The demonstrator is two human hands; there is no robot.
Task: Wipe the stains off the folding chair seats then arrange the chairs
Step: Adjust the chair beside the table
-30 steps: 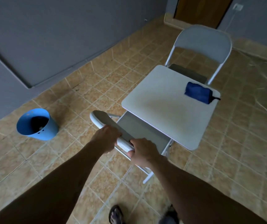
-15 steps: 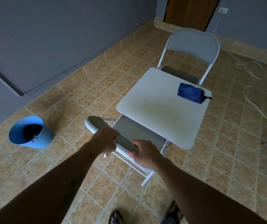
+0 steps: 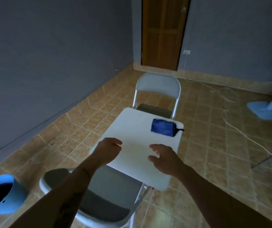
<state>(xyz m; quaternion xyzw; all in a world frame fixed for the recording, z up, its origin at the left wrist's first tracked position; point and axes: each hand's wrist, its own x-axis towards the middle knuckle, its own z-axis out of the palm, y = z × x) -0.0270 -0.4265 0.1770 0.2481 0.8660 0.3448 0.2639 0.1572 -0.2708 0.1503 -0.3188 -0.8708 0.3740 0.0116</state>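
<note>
We judge the arranging nearly done: our left hand and right hand, both relaxed and empty, hover above the near chair, tucked at the table.

White table (blue pouch atop)

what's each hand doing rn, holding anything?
Left hand: open, fingers loosely curled, holds nothing, above the near edge of the white table.
Right hand: open, fingers spread, holds nothing, above the same edge.
</note>
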